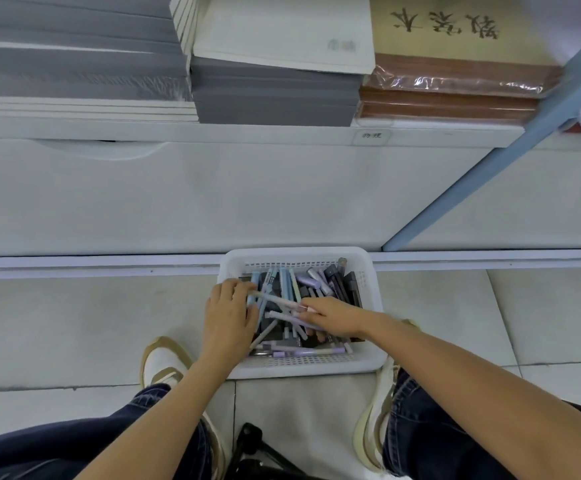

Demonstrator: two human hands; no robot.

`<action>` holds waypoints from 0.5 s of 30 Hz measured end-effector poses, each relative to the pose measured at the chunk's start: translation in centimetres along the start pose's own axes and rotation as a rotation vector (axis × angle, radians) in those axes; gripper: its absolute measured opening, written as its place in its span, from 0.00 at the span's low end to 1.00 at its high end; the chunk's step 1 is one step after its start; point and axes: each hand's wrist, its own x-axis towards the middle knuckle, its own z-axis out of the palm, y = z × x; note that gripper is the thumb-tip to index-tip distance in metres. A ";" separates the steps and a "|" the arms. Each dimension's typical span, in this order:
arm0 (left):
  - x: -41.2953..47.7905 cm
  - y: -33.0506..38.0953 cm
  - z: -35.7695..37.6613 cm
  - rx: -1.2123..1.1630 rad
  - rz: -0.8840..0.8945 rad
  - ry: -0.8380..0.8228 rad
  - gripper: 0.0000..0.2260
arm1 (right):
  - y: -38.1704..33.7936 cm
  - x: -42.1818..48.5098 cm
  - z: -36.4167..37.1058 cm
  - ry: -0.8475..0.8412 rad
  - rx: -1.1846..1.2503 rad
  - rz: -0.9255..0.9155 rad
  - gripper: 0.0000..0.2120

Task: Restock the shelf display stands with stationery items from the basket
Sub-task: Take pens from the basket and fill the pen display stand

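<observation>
Basket (302,370), one, holds pens (284,282); left hand (230,315) and right hand (335,317) grip some

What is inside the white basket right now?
Loose pastel pens and darker items fill the basket. The left hand and right hand each grip pens, covering what lies beneath them; the basket's bottom is hidden.

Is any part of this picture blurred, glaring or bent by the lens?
Head view: the grey paper stacks are smeared by blur; glare streaks the plastic wrap on the brown notebooks; the wide lens tilts the blue shelf post; the pens in the basket look sharp, under soft, even light.
</observation>
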 end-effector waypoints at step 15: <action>0.9 -1.5 0.7 -0.177 0.028 -0.434 0.03 | 0.1 0.8 0.1 -0.099 -0.055 -0.048 0.09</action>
